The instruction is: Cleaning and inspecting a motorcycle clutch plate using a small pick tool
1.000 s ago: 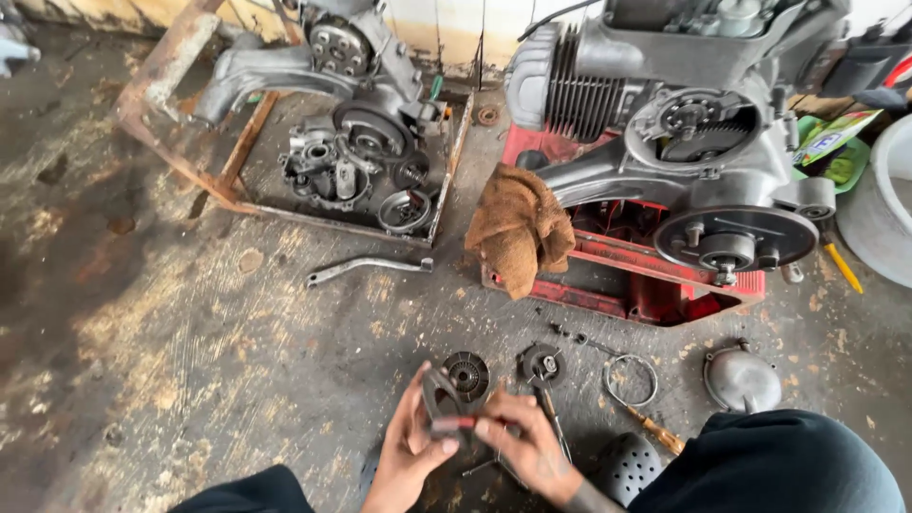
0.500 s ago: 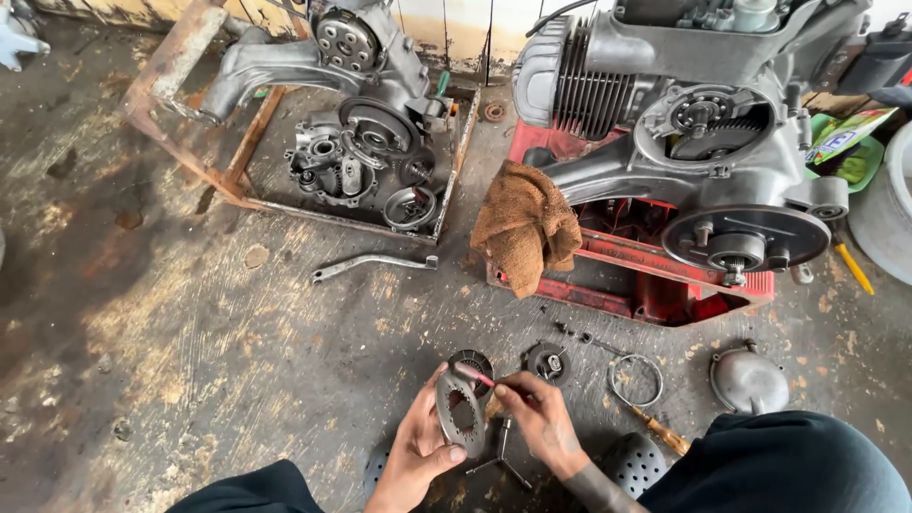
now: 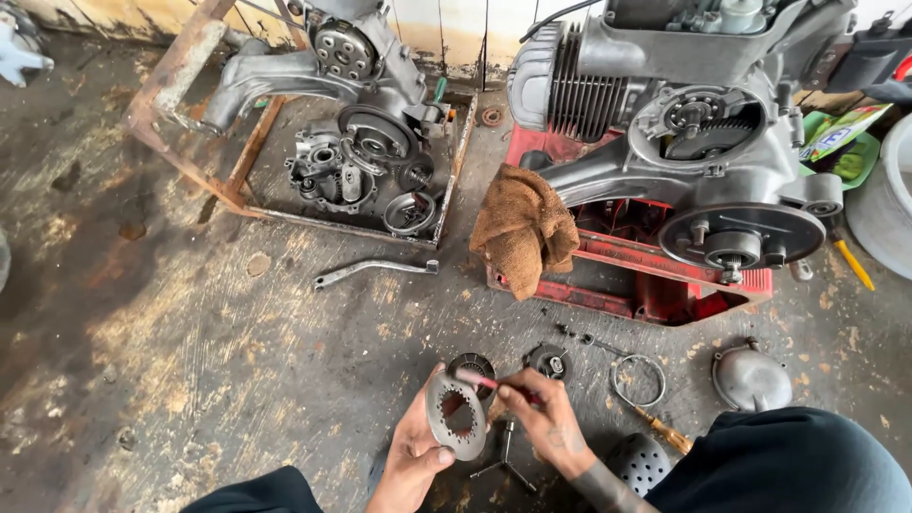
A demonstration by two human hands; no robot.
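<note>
We had the left hand (image 3: pixel 410 456) clamped on the toothed metal plate (image 3: pixel 455 416), held above the floor (image 3: pixel 190 361); right hand (image 3: pixel 541 418) pinched a red-handled tool (image 3: pixel 480 381) vs its rim, mid-cleaning we'd say; turning plate prob needed

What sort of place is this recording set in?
Most likely a small engine repair workshop: an engine rests on a red stand, a dismantled engine lies on the stained concrete floor, and the left hand holds a toothed metal disc.
</note>
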